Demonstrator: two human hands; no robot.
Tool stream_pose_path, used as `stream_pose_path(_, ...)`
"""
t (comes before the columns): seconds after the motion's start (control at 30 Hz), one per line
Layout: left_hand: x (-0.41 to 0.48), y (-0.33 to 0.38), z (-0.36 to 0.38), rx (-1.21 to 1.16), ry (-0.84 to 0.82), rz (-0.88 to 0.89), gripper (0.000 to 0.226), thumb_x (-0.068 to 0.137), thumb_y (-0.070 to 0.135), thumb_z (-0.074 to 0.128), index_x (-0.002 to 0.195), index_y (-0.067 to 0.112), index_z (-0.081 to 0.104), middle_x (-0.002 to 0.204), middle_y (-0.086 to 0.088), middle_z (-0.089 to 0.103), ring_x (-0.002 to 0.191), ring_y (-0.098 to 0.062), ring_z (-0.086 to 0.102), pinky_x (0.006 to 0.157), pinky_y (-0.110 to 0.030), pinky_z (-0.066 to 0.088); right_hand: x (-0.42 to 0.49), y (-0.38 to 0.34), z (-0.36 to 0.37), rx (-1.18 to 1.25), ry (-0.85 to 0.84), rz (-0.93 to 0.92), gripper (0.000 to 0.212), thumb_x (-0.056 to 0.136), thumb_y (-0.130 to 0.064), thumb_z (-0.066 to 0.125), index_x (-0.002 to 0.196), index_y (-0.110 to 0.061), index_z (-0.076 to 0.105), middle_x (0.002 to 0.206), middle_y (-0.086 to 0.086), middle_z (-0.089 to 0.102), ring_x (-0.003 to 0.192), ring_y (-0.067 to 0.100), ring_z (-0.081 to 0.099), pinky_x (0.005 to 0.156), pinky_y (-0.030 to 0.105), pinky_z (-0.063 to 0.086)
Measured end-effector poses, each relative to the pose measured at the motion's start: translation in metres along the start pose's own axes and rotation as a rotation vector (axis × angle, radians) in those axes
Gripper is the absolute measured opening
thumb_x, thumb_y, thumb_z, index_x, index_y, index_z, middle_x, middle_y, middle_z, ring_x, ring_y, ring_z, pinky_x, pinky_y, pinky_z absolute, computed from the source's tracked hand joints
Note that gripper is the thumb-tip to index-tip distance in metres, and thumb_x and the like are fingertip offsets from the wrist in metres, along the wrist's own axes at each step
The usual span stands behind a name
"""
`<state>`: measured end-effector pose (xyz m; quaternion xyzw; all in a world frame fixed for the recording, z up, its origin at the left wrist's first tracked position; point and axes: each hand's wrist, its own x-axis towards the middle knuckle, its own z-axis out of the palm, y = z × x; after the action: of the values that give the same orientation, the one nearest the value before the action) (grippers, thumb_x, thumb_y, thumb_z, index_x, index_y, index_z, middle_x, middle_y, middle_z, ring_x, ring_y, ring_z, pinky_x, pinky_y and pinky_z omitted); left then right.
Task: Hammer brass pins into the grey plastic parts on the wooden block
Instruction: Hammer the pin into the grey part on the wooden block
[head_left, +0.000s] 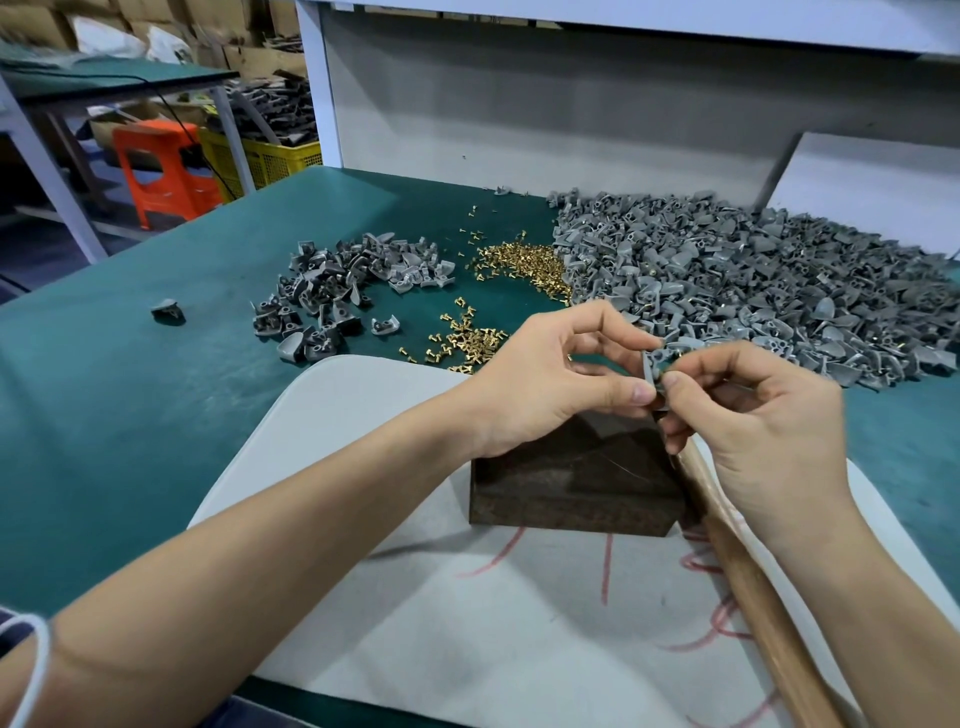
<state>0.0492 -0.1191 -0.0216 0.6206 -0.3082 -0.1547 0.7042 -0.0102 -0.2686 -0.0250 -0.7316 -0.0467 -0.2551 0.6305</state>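
Large heap of grey parts (753, 280) at right, smaller pile (343, 291) centre-left — many left, I judge | brass pins (519, 260) between | wooden block (571, 467) bare | left hand (545, 379) pinches one grey part (653, 364) above it, right hand (753, 415) pinches what seems a pin (663, 371) there — not hammered yet

Left hand (550, 384) pinching grey part (655, 364) between thumb and forefinger, right hand (758, 421) fingers (691, 382) pinched against it

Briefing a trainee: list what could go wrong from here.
1. The left hand pinches the grey part in mid-air above the wooden block. The brass pin pinched by the right hand may slip and drop.
2. The hammer handle runs beneath the right hand and could get knocked.
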Motion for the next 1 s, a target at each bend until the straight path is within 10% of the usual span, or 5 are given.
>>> stream_pose_path(1.0, 0.0002, 0.0012, 0.0016, 0.074, 0.041, 0.035, 0.030, 0.073, -0.013, 0.070, 0.084, 0.014, 0.061, 0.077, 0.004, 0.064, 0.069, -0.006, 0.063, 0.071, -0.022, 0.056, 0.0033, -0.0040, -0.0004, -0.016, -0.032, 0.035, 0.028, 0.080, 0.009, 0.063, 0.066, -0.015, 0.062, 0.047, 0.000, 0.057, 0.038, 0.009, 0.053, 0.040, 0.018, 0.045)
